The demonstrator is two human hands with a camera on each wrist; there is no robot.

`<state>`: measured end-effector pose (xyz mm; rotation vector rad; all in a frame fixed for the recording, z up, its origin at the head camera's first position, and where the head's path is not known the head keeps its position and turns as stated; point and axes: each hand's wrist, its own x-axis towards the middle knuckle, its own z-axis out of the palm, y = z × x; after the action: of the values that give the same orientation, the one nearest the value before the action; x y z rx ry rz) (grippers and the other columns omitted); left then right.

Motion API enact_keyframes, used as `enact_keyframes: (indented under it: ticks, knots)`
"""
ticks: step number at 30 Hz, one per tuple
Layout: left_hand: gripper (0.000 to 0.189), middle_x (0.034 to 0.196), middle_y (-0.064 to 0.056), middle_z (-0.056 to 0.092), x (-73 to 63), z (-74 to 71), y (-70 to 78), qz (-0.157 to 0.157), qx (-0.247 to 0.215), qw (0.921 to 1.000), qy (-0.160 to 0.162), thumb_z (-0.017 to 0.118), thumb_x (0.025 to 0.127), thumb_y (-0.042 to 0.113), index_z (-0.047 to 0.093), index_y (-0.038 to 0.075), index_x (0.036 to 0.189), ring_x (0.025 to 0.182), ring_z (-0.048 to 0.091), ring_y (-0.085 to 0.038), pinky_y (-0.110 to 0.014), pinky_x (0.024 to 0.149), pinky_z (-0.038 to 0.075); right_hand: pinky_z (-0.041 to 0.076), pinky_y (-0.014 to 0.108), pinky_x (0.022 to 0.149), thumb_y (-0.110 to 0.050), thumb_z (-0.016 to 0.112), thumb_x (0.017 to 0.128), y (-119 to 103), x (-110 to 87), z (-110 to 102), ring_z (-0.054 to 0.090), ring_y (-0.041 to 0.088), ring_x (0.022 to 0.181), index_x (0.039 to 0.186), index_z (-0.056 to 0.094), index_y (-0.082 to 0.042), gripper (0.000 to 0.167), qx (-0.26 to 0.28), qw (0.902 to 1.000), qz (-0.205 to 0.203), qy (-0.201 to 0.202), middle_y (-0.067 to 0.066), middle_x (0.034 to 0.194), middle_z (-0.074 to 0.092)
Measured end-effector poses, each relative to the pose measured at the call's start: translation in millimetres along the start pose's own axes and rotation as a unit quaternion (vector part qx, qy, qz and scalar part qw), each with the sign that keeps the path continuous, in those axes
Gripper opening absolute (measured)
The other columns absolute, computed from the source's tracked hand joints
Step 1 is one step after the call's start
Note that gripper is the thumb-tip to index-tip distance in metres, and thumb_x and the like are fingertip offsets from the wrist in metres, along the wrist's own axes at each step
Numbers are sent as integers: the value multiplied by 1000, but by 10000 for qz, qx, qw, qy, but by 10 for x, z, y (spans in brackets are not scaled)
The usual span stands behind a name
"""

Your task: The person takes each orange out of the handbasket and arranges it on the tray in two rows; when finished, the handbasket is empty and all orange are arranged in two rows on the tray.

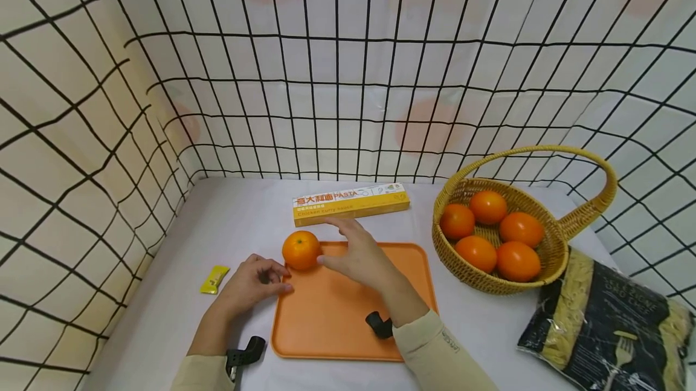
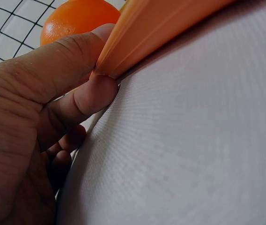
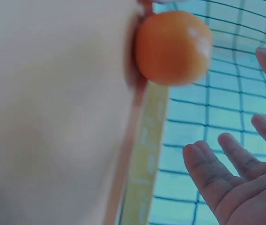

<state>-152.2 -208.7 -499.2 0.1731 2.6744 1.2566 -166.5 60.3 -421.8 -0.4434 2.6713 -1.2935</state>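
Note:
An orange (image 1: 301,251) sits at the far left corner of an orange plastic tray (image 1: 348,324). My left hand (image 1: 251,282) pinches the left rim of this tray (image 2: 156,33), thumb above and a fingertip beneath, as the left wrist view shows. Over the far part of the tray hovers my right hand (image 1: 359,258), its fingers spread and holding nothing, just right of the orange. In the right wrist view those fingers (image 3: 238,159) stand apart from the orange (image 3: 173,49).
Behind the tray lies a yellow pasta box (image 1: 350,205). A wicker basket (image 1: 446,246) with several round orange fruits stands at right, beside a black pasta bag (image 1: 609,324). Left lies a small yellow packet (image 1: 214,280). Black wire mesh (image 1: 337,77) walls the back and sides.

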Motion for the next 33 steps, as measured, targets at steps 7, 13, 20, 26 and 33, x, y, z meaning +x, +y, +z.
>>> enact_keyframes:
  ticks: [7,13,20,26,33]
  knots:
    - [25,90,2,59,1,-16,2,-89,78,9999,56,91,74,40,76,29,90,95,48,-16,-32,83,37,45,52,110,-34,84,85,123,-215,-304,52,29,137,150,48,-30,74,330,9992,-2,203,-2,153,49]
    - [25,91,1,58,16,-7,17,-47,-95,9999,-23,91,75,40,76,28,91,95,48,-17,-33,83,37,46,52,110,-33,83,86,260,-403,-540,54,32,135,149,50,-25,71,-16,9989,173,430,3,150,53]
    - [25,90,2,58,-8,14,24,-150,27,9999,39,91,74,40,76,29,90,94,47,-16,-32,81,36,48,57,105,-37,81,87,383,-644,-828,55,39,132,148,51,-25,69,-583,9956,608,422,8,146,56]
    - [25,90,2,58,-3,17,32,-75,-15,10000,41,91,74,40,76,29,90,94,47,-16,-32,82,36,43,59,110,-40,79,89,458,-799,-1132,53,37,135,149,49,-21,69,-738,9939,673,472,11,148,54]
    - [25,90,2,58,-3,23,36,-144,10,9999,41,91,74,41,76,29,90,94,48,-16,-32,82,37,43,62,106,-61,71,88,558,-1018,-1472,53,40,134,150,49,-23,75,-1145,9874,979,487,12,151,53]
